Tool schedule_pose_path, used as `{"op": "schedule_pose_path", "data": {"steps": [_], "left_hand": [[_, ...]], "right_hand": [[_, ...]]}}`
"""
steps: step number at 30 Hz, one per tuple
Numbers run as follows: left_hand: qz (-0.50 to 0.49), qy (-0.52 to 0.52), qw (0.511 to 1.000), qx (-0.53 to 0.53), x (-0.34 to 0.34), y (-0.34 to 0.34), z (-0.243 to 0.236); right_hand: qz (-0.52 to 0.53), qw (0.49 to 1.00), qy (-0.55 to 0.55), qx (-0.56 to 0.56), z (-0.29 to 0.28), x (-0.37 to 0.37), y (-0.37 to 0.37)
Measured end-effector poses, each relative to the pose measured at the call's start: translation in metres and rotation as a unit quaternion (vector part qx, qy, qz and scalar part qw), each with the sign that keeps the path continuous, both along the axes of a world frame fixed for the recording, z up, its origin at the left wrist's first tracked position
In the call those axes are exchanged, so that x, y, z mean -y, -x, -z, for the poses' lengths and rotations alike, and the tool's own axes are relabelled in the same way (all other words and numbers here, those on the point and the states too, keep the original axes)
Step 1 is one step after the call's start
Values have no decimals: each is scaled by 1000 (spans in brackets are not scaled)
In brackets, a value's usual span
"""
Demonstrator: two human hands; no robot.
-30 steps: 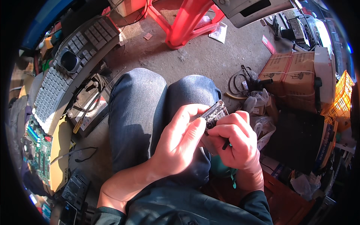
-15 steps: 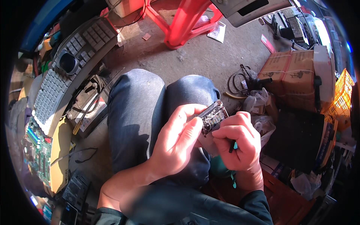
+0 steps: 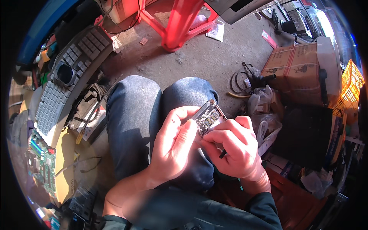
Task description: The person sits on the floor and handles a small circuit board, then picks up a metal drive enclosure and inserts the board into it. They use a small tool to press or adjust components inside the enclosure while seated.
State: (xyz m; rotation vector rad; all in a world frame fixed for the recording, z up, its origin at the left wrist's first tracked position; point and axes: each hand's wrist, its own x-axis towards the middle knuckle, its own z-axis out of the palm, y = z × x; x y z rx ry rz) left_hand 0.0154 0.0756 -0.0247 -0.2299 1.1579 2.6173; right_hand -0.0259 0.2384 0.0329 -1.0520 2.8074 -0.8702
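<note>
A small dark circuit board (image 3: 207, 117) with metal edges and pale components is tilted over my knees (image 3: 189, 92). My left hand (image 3: 172, 149) grips it along its left side, thumb across the near corner. My right hand (image 3: 235, 147) is curled at the board's lower right, fingertips touching that edge, and holds a slim dark tool (image 3: 223, 153) whose short end pokes out from under the fingers. The rest of the tool is hidden by the hand.
At left are a white keyboard (image 3: 53, 107), a green motherboard (image 3: 45, 165) and a yellow-handled screwdriver (image 3: 79, 138). A red stool (image 3: 172, 38) stands ahead on the concrete floor (image 3: 149, 61). At right lie coiled cables (image 3: 241, 78), cardboard boxes (image 3: 291, 73), plastic bags (image 3: 260, 103) and a yellow crate (image 3: 349, 88).
Both hands and the board have shifted left in view, and the board now shows more of its component face. The surroundings sit slightly differently, as the camera has moved.
</note>
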Motion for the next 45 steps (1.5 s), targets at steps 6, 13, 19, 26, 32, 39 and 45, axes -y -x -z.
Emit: {"op": "schedule_pose_path", "data": {"steps": [6, 13, 19, 26, 32, 39, 45], "left_hand": [[18, 27, 999, -8, 2, 0, 2], [-10, -21, 1000, 21, 0, 1, 0], [-11, -3, 1000, 17, -2, 1, 2], [-6, -11, 1000, 3, -1, 2, -1], [1, -16, 1000, 2, -1, 2, 1], [15, -20, 999, 25, -1, 2, -4], [11, 11, 999, 40, -3, 6, -16]], "right_hand": [[-35, 999, -2, -7, 4, 1, 4], [14, 999, 47, 12, -6, -9, 2], [16, 996, 77, 32, -1, -8, 1], [1, 997, 75, 24, 3, -11, 2], [1, 997, 71, 8, 5, -7, 2], [-3, 998, 48, -48, 4, -8, -6], [-36, 994, -10, -98, 2, -13, -6]]}}
